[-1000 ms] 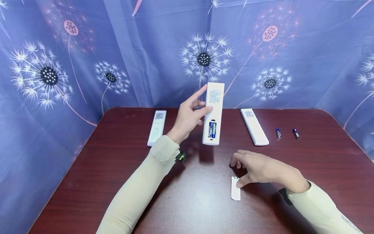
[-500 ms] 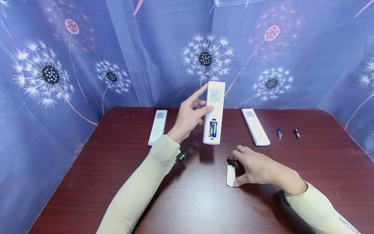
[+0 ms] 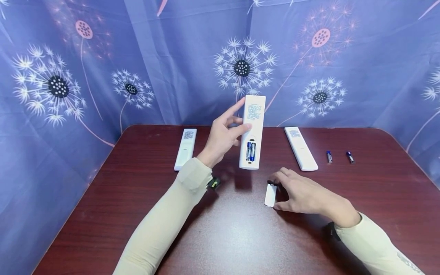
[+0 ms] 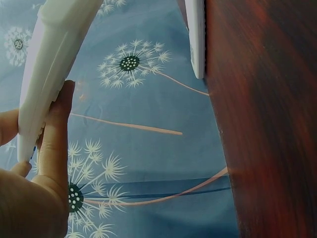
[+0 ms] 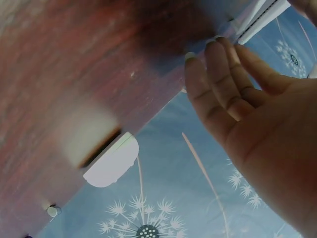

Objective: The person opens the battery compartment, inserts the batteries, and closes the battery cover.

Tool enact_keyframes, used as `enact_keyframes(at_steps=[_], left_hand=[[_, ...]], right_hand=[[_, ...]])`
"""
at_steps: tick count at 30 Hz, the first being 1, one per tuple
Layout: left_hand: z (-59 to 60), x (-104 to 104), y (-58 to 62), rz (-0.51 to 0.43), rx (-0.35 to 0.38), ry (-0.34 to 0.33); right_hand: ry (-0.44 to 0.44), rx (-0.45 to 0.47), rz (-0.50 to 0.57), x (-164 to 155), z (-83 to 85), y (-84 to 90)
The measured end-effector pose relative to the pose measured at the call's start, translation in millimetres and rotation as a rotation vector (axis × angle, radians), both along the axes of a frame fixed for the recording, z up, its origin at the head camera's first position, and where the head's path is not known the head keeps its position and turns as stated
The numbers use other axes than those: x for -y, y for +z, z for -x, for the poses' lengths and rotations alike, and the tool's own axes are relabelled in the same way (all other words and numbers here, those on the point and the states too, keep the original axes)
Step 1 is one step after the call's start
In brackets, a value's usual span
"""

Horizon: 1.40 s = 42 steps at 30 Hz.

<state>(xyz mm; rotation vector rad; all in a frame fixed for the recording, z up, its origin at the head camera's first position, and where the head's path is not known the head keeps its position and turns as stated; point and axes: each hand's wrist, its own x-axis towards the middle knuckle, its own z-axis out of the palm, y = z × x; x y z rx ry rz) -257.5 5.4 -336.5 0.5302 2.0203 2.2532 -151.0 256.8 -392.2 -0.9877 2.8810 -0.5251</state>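
My left hand (image 3: pixel 223 139) grips a white remote control (image 3: pixel 253 130) upright above the table, thumb across its back. Its battery compartment is uncovered, with two blue-and-silver batteries (image 3: pixel 250 152) side by side inside. Seen edge-on in the left wrist view, the same remote control (image 4: pixel 54 64) sits between thumb and fingers. Lower right, my right hand (image 3: pixel 302 193) pinches a small white battery cover (image 3: pixel 270 195) end to end, thumb at the near end and index finger at the far end. The right wrist view has the cover (image 5: pixel 260 22) between index finger and thumb.
Two more white remote controls lie face down on the dark red table (image 3: pixel 220 236), one remote (image 3: pixel 185 149) at left and another remote (image 3: pixel 301 149) at right. Beyond the right one lie two loose batteries, one battery (image 3: pixel 329 157) and another battery (image 3: pixel 350 157). A dandelion-print curtain (image 3: pixel 185 57) hangs behind.
The right hand has taken the battery cover between thumb and index finger and moved it away from me and slightly left. The left hand and remote control have stayed nearly still.
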Motion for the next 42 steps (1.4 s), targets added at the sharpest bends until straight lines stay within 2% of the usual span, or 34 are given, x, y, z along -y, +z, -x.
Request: enact_keyframes(at_steps=[6, 12, 18, 26, 31, 36, 42], left_hand=[[0.0, 0, -0.2, 0.0, -0.003, -0.003], [0.7, 0, -1.2, 0.005, -0.008, -0.001], [0.4, 1, -1.3, 0.005, -0.003, -0.002], [1.1, 0, -1.6, 0.005, -0.01, -0.001], [1.1, -2, -1.5, 0.006, -0.009, -0.003], [1.0, -3, -2.0, 0.0, -0.008, -0.009], [-0.2, -5, -2.8, 0.0, -0.001, -0.008]], right_hand=[[-0.041, -0.001, -0.016, 2, -0.7, -0.1], [-0.04, -0.119, -0.064, 9, -1.1, -4.6], [0.006, -0.239, -0.07, 12, -0.9, -9.2], [0.007, -0.3, -0.05, 9, 2.5, -8.9], [0.02, -0.311, 0.022, 2, 7.6, -3.6], [0.016, -0.352, 0.15, -6, 12.2, 12.8], [0.028, -0.582, 0.258, -3, 17.5, 34.9]])
